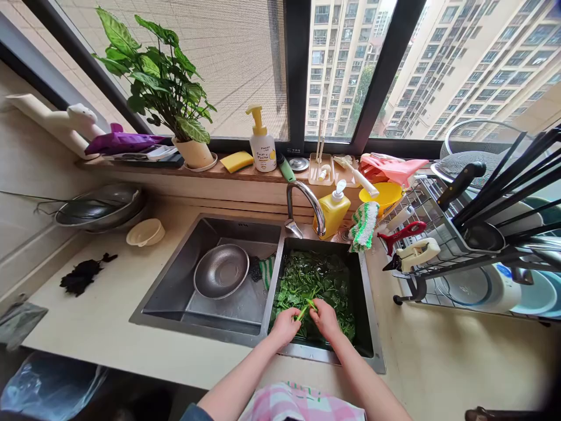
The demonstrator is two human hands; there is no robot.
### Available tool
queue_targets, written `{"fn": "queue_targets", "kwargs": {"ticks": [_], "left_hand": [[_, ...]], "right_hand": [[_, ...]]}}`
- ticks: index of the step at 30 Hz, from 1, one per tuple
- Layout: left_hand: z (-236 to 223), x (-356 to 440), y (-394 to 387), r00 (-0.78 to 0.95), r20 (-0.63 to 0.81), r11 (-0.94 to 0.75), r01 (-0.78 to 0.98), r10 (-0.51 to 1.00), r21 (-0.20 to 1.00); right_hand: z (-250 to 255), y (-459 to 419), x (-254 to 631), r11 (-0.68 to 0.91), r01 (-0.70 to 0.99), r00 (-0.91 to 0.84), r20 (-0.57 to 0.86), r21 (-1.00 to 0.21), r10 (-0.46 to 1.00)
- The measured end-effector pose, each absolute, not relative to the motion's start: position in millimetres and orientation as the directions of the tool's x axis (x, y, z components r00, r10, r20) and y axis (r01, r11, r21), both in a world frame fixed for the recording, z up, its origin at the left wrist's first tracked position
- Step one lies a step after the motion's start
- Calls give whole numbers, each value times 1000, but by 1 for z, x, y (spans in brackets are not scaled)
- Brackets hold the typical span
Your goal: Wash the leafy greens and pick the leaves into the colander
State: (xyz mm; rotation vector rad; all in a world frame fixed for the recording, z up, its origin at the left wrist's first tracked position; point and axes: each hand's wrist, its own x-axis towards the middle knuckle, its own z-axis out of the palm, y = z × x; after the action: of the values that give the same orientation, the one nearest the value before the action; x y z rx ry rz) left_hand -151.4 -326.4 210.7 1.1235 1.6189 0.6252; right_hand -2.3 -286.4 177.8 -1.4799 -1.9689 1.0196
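Note:
Over the right sink basin (369,304), my left hand (286,326) pinches a light green vegetable stem (302,313). Close beside it my right hand (325,317) is closed on a short green piece of the same kind, its tip showing above the fingers. Whether the two pieces are still joined I cannot tell. Below both hands, a mass of leafy greens (315,275) lies in water and fills much of the basin. The curved chrome faucet (309,199) stands behind it.
In the left basin (175,286) sit a metal strainer bowl (221,272) and a green-striped cloth (266,272). A yellow pump bottle (333,213) stands by the faucet. To the right is a dish rack (421,263) with a black-handled knife (462,184). A cream bowl (145,233) rests at left.

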Motion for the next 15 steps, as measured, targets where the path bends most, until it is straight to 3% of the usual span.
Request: {"fn": "queue_targets", "kwargs": {"ticks": [3,6,11,15], "left_hand": [[211,-157,-326,-35,-427,395,453,904,799],[216,-168,-329,-16,-440,407,414,898,814],[233,-188,-332,7,-686,680,119,728,723],[247,-196,-329,34,-729,727,67,683,684]], "right_hand": [[162,-282,-8,-210,366,-66,-250,-907,966],[152,-271,9,-439,101,128,-426,-893,896],[148,-255,61,-441,67,152,-428,-895,891],[148,-254,68,-304,285,81,-293,-909,953]]}}
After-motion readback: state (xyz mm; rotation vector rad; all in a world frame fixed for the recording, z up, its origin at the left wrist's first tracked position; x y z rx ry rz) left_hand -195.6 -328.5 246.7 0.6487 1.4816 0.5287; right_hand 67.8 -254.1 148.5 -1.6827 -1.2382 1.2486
